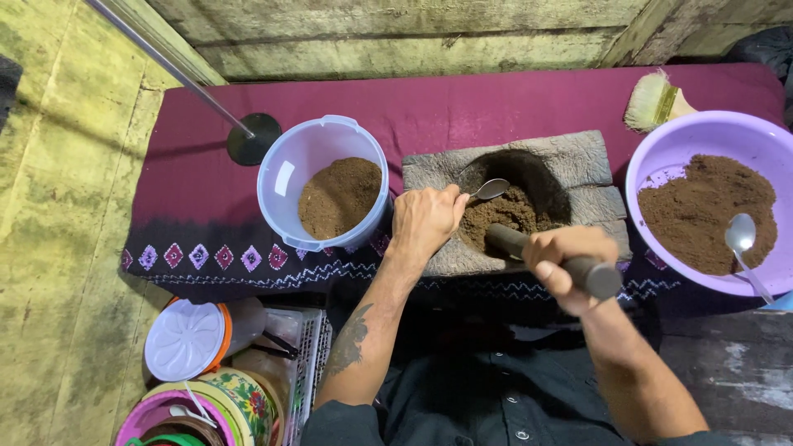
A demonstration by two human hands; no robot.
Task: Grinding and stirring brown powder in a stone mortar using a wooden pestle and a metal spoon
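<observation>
**Grinding brown powder in stone mortar**

While the left hand (425,219) closes its fingers on a metal spoon (489,190), its bowl sits over the brown powder (504,216) inside the stone mortar (578,165) at the middle of the maroon cloth (462,103). Right hand (564,260) wraps fully round a dark pestle (529,248), tilted, tip down in the powder. Pale blue tub (318,165) part-filled with powder stands just left of the mortar. Purple basin (661,161) with powder and a second spoon (743,244) at the cloth's right edge, brush (657,101) near the far right corner
</observation>
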